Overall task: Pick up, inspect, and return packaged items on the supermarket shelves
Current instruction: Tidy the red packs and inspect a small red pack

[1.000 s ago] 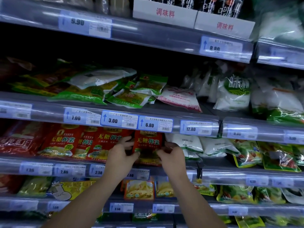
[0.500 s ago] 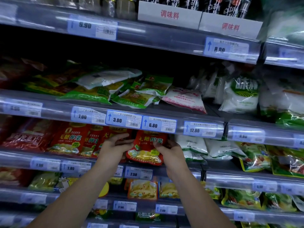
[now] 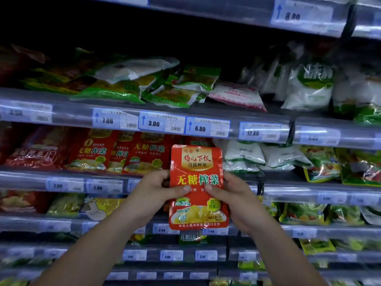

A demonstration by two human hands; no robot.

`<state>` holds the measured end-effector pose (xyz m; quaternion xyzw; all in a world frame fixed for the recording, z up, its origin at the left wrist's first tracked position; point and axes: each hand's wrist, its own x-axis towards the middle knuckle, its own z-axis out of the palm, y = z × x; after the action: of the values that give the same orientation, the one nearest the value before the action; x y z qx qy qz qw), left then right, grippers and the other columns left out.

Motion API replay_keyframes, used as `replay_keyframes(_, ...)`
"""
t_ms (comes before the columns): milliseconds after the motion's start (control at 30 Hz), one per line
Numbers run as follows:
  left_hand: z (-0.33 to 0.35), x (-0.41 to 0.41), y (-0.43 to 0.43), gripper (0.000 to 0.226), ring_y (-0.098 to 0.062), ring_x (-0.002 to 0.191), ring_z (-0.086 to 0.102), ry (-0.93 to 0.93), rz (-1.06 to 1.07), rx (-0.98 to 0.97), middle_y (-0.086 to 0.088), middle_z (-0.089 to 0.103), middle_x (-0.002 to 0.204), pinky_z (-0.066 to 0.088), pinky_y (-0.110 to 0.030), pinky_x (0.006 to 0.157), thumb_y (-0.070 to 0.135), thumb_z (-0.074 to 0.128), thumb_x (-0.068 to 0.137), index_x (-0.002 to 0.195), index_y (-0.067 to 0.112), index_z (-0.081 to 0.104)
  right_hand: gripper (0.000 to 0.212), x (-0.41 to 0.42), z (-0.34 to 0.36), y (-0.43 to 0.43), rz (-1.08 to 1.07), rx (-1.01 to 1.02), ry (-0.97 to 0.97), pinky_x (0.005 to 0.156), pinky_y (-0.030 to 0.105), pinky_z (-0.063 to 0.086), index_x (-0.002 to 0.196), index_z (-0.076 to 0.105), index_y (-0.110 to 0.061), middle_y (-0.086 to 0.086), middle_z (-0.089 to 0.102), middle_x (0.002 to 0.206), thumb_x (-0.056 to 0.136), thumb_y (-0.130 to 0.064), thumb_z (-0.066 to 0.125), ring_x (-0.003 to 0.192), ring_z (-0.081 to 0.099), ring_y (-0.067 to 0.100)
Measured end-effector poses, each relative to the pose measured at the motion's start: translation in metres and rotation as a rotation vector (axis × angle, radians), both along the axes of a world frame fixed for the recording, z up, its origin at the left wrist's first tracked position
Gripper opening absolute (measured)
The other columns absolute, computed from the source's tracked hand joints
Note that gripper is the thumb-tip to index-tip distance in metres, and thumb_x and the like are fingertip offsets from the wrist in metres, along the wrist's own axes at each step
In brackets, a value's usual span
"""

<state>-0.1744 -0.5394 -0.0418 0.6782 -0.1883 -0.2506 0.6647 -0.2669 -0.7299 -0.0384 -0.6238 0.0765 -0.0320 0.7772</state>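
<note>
A red pouch of pickled vegetable [image 3: 196,168] with yellow and green characters is held upright in front of the shelves, its printed face toward me. My left hand [image 3: 153,191] grips its left edge, thumb across the front. My right hand [image 3: 237,195] grips its right edge the same way. Behind it, on the shelf [image 3: 61,178] under the 3.00 and 6.80 price tags, stands a row of matching red pouches [image 3: 144,153].
White bags [image 3: 243,155] sit just right of the red row. Green and yellow packets [image 3: 115,91] lie flat on the shelf above. More packets [image 3: 305,213] fill the lower shelves. Price rails [image 3: 162,124] run along every shelf front.
Both hands have pulled the red pouch out of the shelf row, down and toward me, and turned it upright. The camera has dipped lower and closer.
</note>
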Motion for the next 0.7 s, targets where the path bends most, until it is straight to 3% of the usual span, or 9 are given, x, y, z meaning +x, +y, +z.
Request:
replay_keyframes(233,-0.004,-0.022,0.031,0.025,-0.020,0.099,0.076,-0.056,-0.083,0.096,-0.004,0.080,0.105,0.061,-0.036,0.087,0.025,0.068,0.086,0.107,0.014,0.076,0.029,-0.044,-0.009,0.025,-0.060,-0.061,0.038,0.077,0.032,0.063,0.119,0.067,-0.014,0.007,0.079,0.112,0.093,-0.003,0.063,0.101,0.077,0.024)
replay_keyframes(300,0.002,-0.034,0.041,0.030,-0.018,0.097,0.077,-0.096,-0.068,0.095,0.000,0.081,0.104,0.062,-0.036,0.084,0.031,0.073,0.078,0.105,0.018,0.076,0.030,-0.056,-0.008,0.041,-0.049,-0.079,0.017,0.083,0.036,0.063,0.123,0.066,-0.015,0.008,0.078,0.117,0.094,-0.006,0.063,0.106,0.075,0.026)
replay_keyframes(433,0.012,-0.060,0.063,0.033,-0.019,0.092,0.078,-0.098,-0.012,0.025,0.000,0.081,0.102,0.064,-0.036,0.076,0.023,0.080,0.069,0.102,0.020,0.076,0.030,-0.076,-0.005,0.073,-0.025,-0.109,-0.008,0.088,0.043,0.062,0.119,0.070,-0.023,0.004,0.077,0.118,0.089,-0.017,0.069,0.108,0.075,0.025)
replay_keyframes(567,0.018,-0.066,0.085,0.019,-0.024,0.084,0.079,0.025,0.005,-0.073,-0.008,0.082,0.095,0.063,-0.030,0.066,0.021,0.072,0.069,0.085,0.020,0.082,0.028,-0.084,-0.001,0.090,-0.034,-0.049,-0.064,0.083,0.042,0.063,0.106,0.076,-0.027,0.008,0.079,0.113,0.079,-0.020,0.071,0.103,0.076,0.029)
replay_keyframes(700,0.020,-0.064,0.098,0.028,-0.024,0.083,0.078,0.043,0.008,-0.037,-0.011,0.081,0.094,0.063,-0.031,0.067,0.030,0.065,0.074,0.088,0.012,0.081,0.029,-0.083,-0.001,0.094,-0.033,-0.047,-0.077,0.084,0.040,0.063,0.105,0.078,-0.028,0.009,0.079,0.112,0.079,-0.017,0.070,0.105,0.076,0.029)
